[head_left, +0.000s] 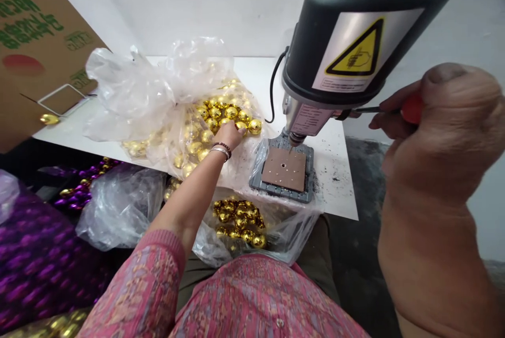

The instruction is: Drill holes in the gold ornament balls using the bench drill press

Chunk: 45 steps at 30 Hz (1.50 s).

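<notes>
My left hand reaches into an open clear plastic bag of shiny gold balls. It touches the balls at the bag's near right side; most of its fingers are hidden, so its grip does not show. Raised at the right, my right hand is closed around the lever of a black drill press, and the lever's red knob shows between the fingers. Below the drill bit, a brown square plate with a small hole lies on the grey base, apart from the bit.
A second clear bag of gold balls rests at my lap. Dark shavings dot the white table. A cardboard box stands at left, near a lone gold ball. Purple balls in a bag fill the lower left.
</notes>
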Each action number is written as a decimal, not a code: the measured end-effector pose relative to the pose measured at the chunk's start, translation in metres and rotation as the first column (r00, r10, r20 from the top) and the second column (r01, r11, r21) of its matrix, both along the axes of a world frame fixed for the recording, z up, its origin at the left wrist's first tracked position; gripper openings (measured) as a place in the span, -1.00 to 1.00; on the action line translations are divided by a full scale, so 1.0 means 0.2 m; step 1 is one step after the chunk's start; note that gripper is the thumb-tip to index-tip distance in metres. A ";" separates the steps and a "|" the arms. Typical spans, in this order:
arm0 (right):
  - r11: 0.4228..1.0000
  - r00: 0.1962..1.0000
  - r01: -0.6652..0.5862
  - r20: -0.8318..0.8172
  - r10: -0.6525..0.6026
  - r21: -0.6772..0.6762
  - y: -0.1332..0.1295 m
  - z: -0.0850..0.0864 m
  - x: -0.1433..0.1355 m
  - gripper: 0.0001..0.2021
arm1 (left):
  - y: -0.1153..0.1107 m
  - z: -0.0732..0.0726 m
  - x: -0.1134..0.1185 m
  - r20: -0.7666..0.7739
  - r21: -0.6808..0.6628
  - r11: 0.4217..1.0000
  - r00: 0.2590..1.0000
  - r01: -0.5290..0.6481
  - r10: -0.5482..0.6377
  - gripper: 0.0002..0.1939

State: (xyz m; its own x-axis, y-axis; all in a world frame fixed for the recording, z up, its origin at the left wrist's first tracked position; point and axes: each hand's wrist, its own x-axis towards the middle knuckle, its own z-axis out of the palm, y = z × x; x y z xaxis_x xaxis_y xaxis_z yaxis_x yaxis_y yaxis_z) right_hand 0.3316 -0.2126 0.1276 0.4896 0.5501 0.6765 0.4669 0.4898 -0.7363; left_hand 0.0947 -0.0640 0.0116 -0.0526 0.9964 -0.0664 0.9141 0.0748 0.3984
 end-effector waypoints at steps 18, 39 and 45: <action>0.998 0.997 -0.049 0.067 0.046 0.035 0.02 0.01 0.00 -0.63 | -0.43 0.11 0.03 0.847 -0.225 0.832 0.524 0.508 -0.091 -0.61; 0.994 0.995 -0.099 0.026 0.100 -0.054 -0.02 0.07 -0.02 -0.64 | -0.48 -0.02 0.31 0.390 0.033 0.896 0.820 0.443 -0.420 -0.34; 0.989 0.995 -0.101 0.006 0.102 -0.111 -0.06 0.04 -0.03 -0.61 | -0.47 -0.06 0.32 0.428 0.029 0.877 0.787 0.479 -0.444 -0.30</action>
